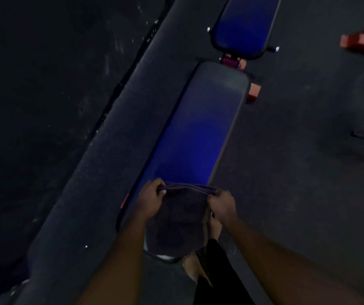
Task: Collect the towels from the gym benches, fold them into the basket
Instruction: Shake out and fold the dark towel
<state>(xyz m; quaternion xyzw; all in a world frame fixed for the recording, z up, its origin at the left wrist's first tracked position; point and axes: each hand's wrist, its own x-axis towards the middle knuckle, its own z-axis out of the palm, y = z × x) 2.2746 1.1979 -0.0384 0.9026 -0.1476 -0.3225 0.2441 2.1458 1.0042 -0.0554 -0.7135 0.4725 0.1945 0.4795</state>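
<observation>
- The left hand (152, 199) pinches the left top corner of a dark grey-purple, soft cloth towel (176, 225), with its fingers curled over the hem. If this pinch slackens, I judge that the corner drops and the fold goes crooked.
- Between the hands the top hem looks doubled and sags a little. If it is pulled unevenly, the layers could slide apart.
- The right hand (221, 205) grips the right top corner, fingers closed round the cloth. Carrying one hand higher than the other would skew the edges.
- Below the hands the towel spreads over the near end of a long blue padded counter (196, 128). Whether it rests on the pad or hangs just above it cannot be told. Its lower edge could snag on the counter's rim or trail onto the dark rubber floor (286, 172).
- No basket shows, so the carry to it is another chance to lose the fold.
- The towel looks matt, limp and roughly rectangular, lying fairly flat with few creases. The dim light hides its weave and any stains.
</observation>
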